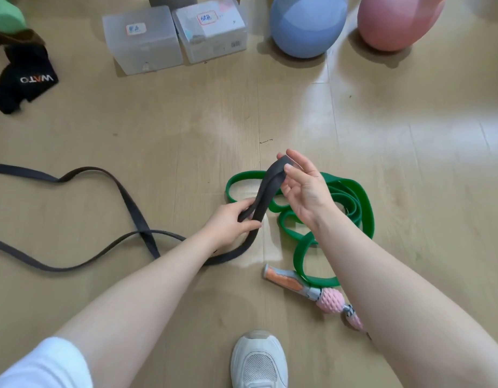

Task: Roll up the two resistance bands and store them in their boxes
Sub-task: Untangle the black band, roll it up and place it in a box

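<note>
The right hand (303,189) pinches the folded end of the dark grey band (266,191) between thumb and fingertips, lifting that end clear of the floor (186,141). The left hand (231,222) grips the same band lower down, fingers curled round both plies where they run side by side. This two-point hold keeps a short doubled length flat and taut between the hands, which is probably the starting condition for a roll: the fold gives a firm core, and the lower grip stops the plies from twisting apart.

The rest of the dark grey band trails leftward across the floor in loose, crossing loops and runs out of view at the left edge. It lies slack, so it can likely feed toward the hands without snagging.

The green band (340,197) lies in an untidy coil on the floor directly under and behind the right hand, not yet rolled. A pink and grey handled tool (312,292) rests just beside its near loop.

Two translucent boxes (175,35) stand side by side at the far edge, each labelled, well apart from both bands. Neither band is stored yet.
</note>
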The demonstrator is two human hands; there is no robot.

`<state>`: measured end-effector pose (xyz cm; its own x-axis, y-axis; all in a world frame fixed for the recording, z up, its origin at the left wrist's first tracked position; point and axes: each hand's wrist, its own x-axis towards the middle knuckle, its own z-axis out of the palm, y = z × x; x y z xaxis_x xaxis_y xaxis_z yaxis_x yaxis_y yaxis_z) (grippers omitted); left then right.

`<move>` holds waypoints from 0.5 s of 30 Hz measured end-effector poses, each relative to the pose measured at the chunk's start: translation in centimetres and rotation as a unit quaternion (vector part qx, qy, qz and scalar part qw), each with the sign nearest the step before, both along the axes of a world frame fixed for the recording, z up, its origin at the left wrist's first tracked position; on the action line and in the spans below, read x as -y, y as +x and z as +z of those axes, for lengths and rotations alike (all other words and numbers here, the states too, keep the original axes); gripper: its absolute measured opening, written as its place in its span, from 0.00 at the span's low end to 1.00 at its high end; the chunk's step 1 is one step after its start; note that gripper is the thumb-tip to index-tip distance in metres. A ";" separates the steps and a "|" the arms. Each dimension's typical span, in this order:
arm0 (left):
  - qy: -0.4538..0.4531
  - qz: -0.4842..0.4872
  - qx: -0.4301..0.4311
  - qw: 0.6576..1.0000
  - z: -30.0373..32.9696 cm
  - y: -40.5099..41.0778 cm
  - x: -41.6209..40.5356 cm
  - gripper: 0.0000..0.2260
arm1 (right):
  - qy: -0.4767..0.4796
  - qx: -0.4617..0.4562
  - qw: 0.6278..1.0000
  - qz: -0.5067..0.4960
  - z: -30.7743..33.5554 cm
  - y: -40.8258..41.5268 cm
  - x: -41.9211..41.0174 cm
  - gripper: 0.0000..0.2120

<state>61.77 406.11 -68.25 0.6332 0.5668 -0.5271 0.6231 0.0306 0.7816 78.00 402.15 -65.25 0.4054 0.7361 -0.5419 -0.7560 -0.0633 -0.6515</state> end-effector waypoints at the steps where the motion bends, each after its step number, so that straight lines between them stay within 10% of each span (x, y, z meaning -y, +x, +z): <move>1: -0.002 -0.004 -0.005 1.000 -0.1 -0.3 0.1 0.25 | -0.003 -0.002 1.000 -0.001 -0.1 -0.1 0.0 0.13; 10: 0.195 -0.042 -0.089 0.976 1.9 -3.5 -5.1 0.14 | -0.191 0.260 0.943 0.079 -1.0 0.0 0.2 0.13; 15: 0.451 -0.059 -0.093 0.886 9.7 -1.0 -14.0 0.14 | -0.153 0.239 0.950 0.134 1.0 -2.4 -1.7 0.08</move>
<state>60.75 420.09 -58.51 0.6663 0.7457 0.0050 0.7004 -0.6281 0.3390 75.65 403.81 -64.26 0.4792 0.6853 -0.5484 -0.3088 -0.4532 -0.8362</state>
